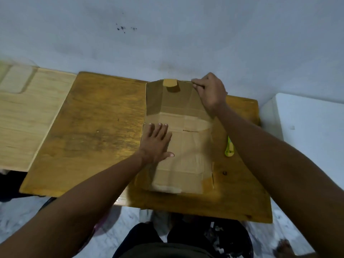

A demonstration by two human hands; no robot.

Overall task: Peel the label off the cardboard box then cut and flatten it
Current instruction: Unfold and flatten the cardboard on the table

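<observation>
Cardboard box [186, 146] is laid on the brown wooden table [93, 127], toward its right half, w/ the near part pressed flat and the far part raised into an upright panel. A strip of tan tape [170, 83] is seen folded over the top edge of that panel, approx. at its middle. Paler tape bands are seen running across the flat part.

The left hand [156, 142] is spread palm-down on the flat part near its left edge, fingers straight and fanned; nothing is gripped by it. The right hand [210, 90] is closed round the top right corner of the raised panel, fingers curled over the edge (what exactly is pinched there, cardboard alone or smth. more, cannot be told).

A yellow-green cutter [229, 148] is laid on the table just beside the box's right edge, partly hidden by the right forearm.

A paler wooden board [28, 112] is set against the table's left side. A white block [307, 123] is seen to the right, a grey-white wall [186, 34] w/ dark specks behind. Dark trousers [149, 243] are seen at the bottom.
</observation>
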